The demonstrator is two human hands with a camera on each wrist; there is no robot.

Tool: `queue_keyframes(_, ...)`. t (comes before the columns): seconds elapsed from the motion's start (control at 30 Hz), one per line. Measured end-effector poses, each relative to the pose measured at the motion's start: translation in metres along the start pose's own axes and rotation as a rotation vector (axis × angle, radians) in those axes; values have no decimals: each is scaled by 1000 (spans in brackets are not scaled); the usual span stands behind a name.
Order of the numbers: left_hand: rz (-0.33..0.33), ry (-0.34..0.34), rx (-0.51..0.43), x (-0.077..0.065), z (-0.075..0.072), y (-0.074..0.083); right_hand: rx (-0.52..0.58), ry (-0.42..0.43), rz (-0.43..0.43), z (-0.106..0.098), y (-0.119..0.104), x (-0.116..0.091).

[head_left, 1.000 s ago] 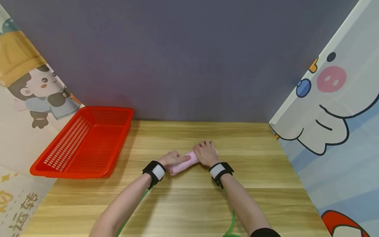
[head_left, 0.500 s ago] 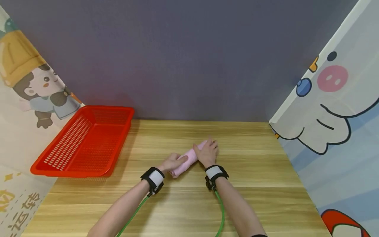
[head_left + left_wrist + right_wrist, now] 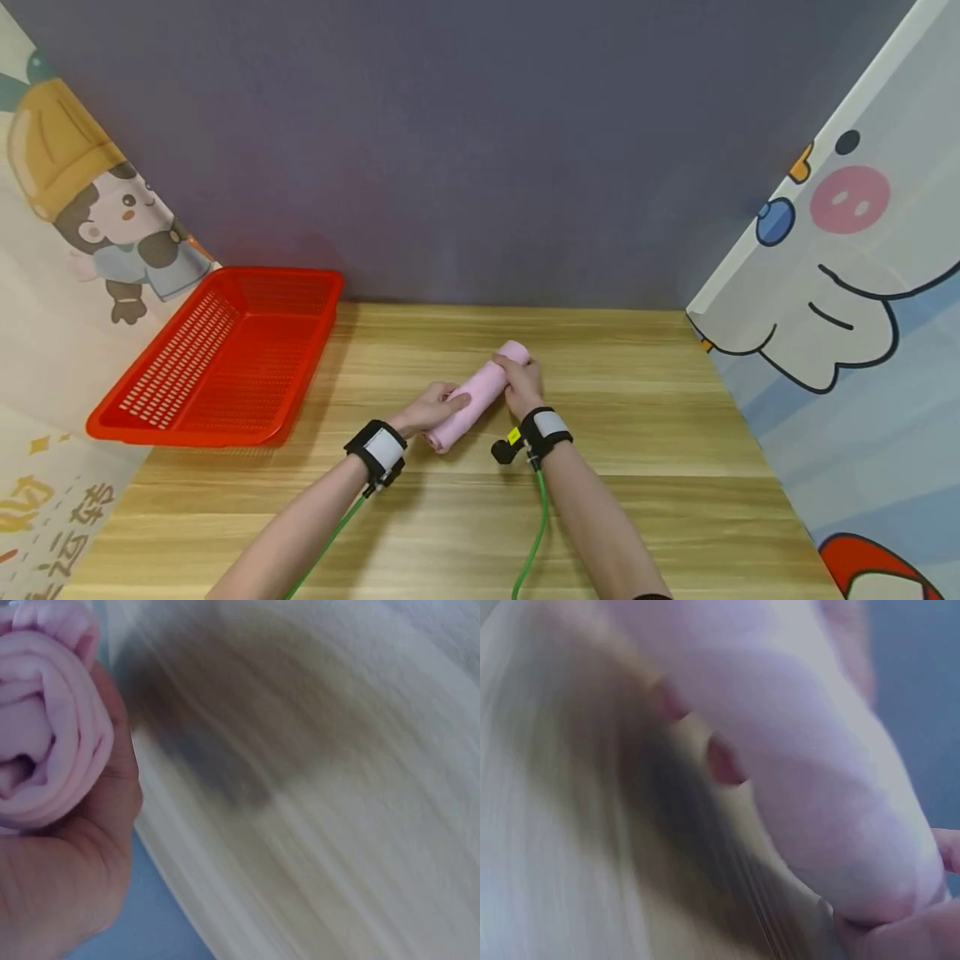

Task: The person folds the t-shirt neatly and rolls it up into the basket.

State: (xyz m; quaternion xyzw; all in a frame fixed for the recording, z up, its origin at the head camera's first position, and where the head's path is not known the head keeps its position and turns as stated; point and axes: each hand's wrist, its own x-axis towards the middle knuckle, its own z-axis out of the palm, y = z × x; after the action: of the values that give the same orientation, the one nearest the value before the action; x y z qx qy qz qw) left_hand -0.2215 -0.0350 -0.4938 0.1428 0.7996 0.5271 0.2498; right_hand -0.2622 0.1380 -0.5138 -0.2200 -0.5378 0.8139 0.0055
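A pink rolled-up towel (image 3: 483,393) lies at a slant between both hands, over the wooden table. My left hand (image 3: 432,407) grips its near end, thumb on top. Around the far end curls my right hand (image 3: 525,387), with its thumb across the roll. In the left wrist view the spiral end of the towel (image 3: 79,750) faces the camera, cupped by the left hand (image 3: 82,855). The right wrist view is blurred; there the towel (image 3: 802,742) shows lengthwise, with fingertips (image 3: 726,761) peeking out along its side. Whether the roll touches the table cannot be told.
An empty-looking red plastic basket (image 3: 247,367) stands at the left of the wooden table (image 3: 622,400). A grey wall (image 3: 480,167) closes off the back. Printed cartoon panels flank both sides. Green cables (image 3: 542,517) run from the wrist straps along the forearms.
The towel roll has turned steeper, its far end swinging away from me. My right hand has shifted from lying over the roll to gripping its far end; the left keeps its grip.
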Motion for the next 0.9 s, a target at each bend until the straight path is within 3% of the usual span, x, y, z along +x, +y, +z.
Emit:
queue_keyframes(0.1, -8, 13, 26, -5, -5, 1, 296, -93, 148, 2, 0, 1)
queue_keyframes(0.27, -34, 21, 9, -13, -12, 3, 458, -200, 261, 5, -1, 2)
queue_keyframes(0.4, -21, 32, -21, -18, -16, 4, 470, -260, 269, 12, -5, 1)
queue_keyframes(0.6, -4, 60, -40, -28, -28, 8, 422, -284, 274, 34, -12, -4)
queue_keyframes(0.7, -34, 101, -3, -37, -37, 15, 377, -314, 288, 49, -13, -10)
queue_keyframes(0.9, -20, 131, 104, -53, -58, 24, 334, -348, 356, 76, -9, -30)
